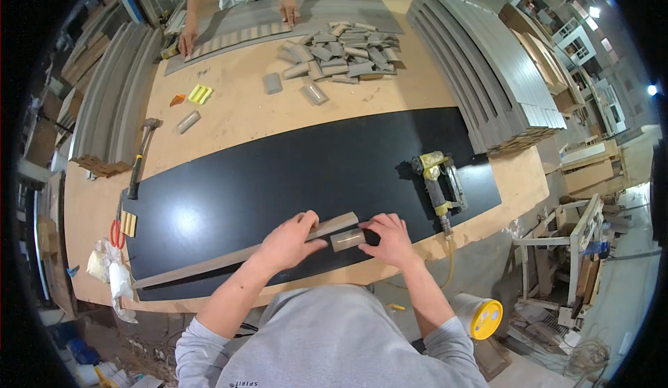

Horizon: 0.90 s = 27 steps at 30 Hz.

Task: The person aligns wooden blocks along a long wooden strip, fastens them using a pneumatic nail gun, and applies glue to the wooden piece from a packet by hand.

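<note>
My left hand (289, 240) is closed over a long grey wooden strip (209, 266), with its thumb on the near side. The strip lies slantwise along the near edge of a black board (278, 172), its right end just beyond a short grey block (347, 240). My right hand (390, 239) grips this block at its right end between thumb and fingers. The block's left end is close to my left thumb. On the right of the board lies a nail gun (435, 186) with a hose, apart from both hands.
A hammer (143, 155), red-handled scissors (117, 233) and yellow pieces (128, 224) lie at the left. Farther back is a heap of short grey blocks (341, 54). Stacks of long grey profiles (115, 103) flank the table. Across it, another person's hands (188, 41) touch a slatted strip (240, 40).
</note>
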### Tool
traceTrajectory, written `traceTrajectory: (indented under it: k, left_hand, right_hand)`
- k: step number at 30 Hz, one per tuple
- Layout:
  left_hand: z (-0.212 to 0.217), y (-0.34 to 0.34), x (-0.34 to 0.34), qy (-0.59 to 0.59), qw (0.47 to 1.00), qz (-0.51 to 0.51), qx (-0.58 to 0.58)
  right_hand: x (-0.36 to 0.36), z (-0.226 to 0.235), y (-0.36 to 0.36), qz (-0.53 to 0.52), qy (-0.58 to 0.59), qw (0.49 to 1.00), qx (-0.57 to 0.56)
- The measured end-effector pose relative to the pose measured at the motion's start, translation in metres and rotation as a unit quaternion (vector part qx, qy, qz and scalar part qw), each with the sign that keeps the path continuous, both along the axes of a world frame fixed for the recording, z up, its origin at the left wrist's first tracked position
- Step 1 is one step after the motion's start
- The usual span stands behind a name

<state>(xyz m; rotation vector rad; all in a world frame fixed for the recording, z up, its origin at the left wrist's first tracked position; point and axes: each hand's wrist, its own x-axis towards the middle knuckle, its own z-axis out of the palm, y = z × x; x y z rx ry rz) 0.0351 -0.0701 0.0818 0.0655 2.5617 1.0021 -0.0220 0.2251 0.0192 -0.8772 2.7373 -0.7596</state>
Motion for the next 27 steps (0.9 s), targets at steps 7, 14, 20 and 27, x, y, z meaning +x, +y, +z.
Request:
traceTrajectory:
  k: [7, 14, 20, 27]
  left_hand:
    - [-0.031, 0.022, 0.023, 0.134, 0.991, 0.000, -0.006]
    - [-0.048, 0.033, 0.029, 0.148, 0.989, 0.003, -0.032]
    - [-0.050, 0.036, 0.031, 0.153, 0.988, 0.008, -0.034]
    - [-0.053, 0.031, 0.031, 0.147, 0.988, -0.006, -0.052]
  right_hand:
    - [-0.006, -0.003, -0.006, 0.016, -0.050, 0.998, -0.019]
    - [-0.012, -0.007, -0.005, 0.031, -0.051, 0.998, -0.022]
    - [-0.012, -0.006, -0.005, 0.014, -0.051, 0.997, -0.049]
    - [-0.014, -0.004, -0.004, 0.022, -0.062, 0.997, -0.044]
